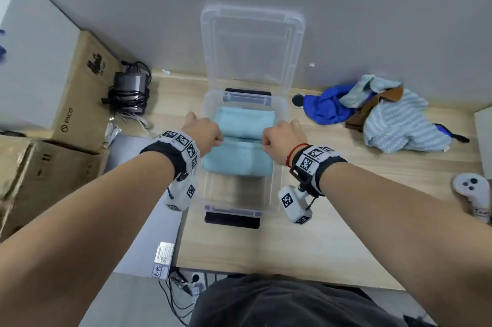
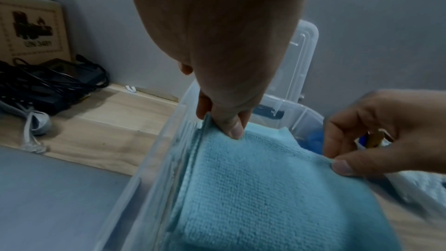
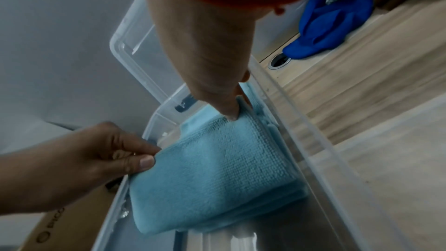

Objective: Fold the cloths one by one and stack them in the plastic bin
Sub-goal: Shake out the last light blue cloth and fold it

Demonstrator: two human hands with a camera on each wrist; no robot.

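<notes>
A folded light blue cloth hangs inside the clear plastic bin. My left hand pinches the cloth's left top corner between thumb and fingers. At the right top corner my right hand pinches it the same way. Another folded light blue cloth lies in the bin's far half. The bin's lid leans open against the wall.
A heap of unfolded cloths, royal blue, brown and striped pale blue, lies on the wooden table to the right. Cardboard boxes and a black power adapter with cables stand left. A white controller rests at the right edge.
</notes>
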